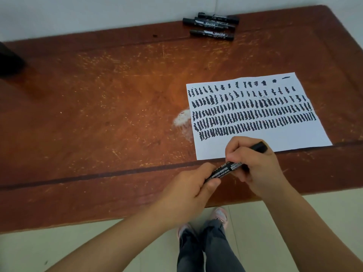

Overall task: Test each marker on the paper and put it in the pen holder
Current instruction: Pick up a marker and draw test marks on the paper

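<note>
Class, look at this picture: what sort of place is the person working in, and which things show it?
Probably a plain indoor workroom or classroom, though it is hard to be sure. A large scratched wooden table stands against a pale wall, a pale tiled floor lies beneath, and a marked sheet of paper and black markers lie on it.

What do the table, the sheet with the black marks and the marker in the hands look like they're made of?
Table: looks like reddish-brown varnished wood, with visible grain, pale scratches and a worn whitish patch.
Sheet: thin white matte paper, lying flat and covered in rows of black ink strokes.
Marker: probably black plastic with a printed label and barcode; held by the left hand and the right hand.
</note>
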Tool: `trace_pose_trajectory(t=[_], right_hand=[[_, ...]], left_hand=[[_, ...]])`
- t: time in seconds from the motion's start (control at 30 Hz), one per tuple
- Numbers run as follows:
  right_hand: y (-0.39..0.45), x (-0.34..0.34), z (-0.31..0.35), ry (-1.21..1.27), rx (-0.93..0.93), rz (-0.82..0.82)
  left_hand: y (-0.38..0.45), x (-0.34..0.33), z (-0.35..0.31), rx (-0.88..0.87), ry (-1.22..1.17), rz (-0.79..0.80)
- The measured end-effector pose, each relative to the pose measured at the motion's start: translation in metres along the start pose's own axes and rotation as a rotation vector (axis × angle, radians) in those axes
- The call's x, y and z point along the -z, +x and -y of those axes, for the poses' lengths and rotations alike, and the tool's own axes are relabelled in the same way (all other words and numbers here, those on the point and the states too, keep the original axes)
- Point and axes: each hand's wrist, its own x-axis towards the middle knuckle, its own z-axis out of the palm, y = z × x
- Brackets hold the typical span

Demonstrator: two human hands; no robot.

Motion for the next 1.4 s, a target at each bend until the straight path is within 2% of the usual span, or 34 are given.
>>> trace_pose_trajectory(t=[0.13, 0.23, 0.3, 0.37, 0.47, 0.7, 0.83, 0.93, 1.1, 1.17, 1.27, 1.4], right_hand=[[0.012, -0.004, -0.011, 0.010, -0.023, -0.127], [0.021, 0.002, -0.017, 0.083, -0.068, -0.266], [0.026, 0.012, -0.016, 0.198, -0.088, -0.303], [0.030, 0.025, -0.012, 0.288, -0.110, -0.292], [0.032, 0.035, -0.008, 0.385, -0.145, -0.249], [0.024, 0.038, 0.009, 0.561, -0.198, -0.210], [0.020, 0.032, 0.021, 0.655, -0.205, -0.189], [0.020, 0.029, 0.024, 0.699, -0.220, -0.200], [0.009, 0.023, 0.029, 0.750, -0.262, -0.279], [0.002, 0.021, 0.024, 0.780, -0.297, -0.284], [-0.004, 0.016, 0.018, 0.795, -0.332, -0.253], [-0.004, 0.010, 0.020, 0.743, -0.270, -0.175]], left_hand=[[0.007, -0.002, 0.008, 0.076, 0.039, -0.023], [0.020, -0.002, 0.007, 0.202, -0.083, -0.026], [0.022, -0.003, 0.004, 0.255, -0.154, -0.045], [0.024, -0.005, 0.001, 0.251, -0.166, -0.029], [0.031, -0.009, -0.004, 0.296, -0.207, 0.078], [0.042, -0.014, -0.019, 0.494, -0.802, 0.282], [0.041, -0.013, -0.032, 0.508, -0.975, 0.364], [0.039, -0.015, -0.036, 0.530, -1.096, 0.369], [0.023, -0.025, -0.049, 0.555, -1.034, 0.283], [0.014, -0.027, -0.050, 0.527, -0.976, 0.297], [0.008, -0.023, -0.041, 0.512, -0.969, 0.350], [0.009, -0.016, -0.036, 0.476, -0.977, 0.365]])
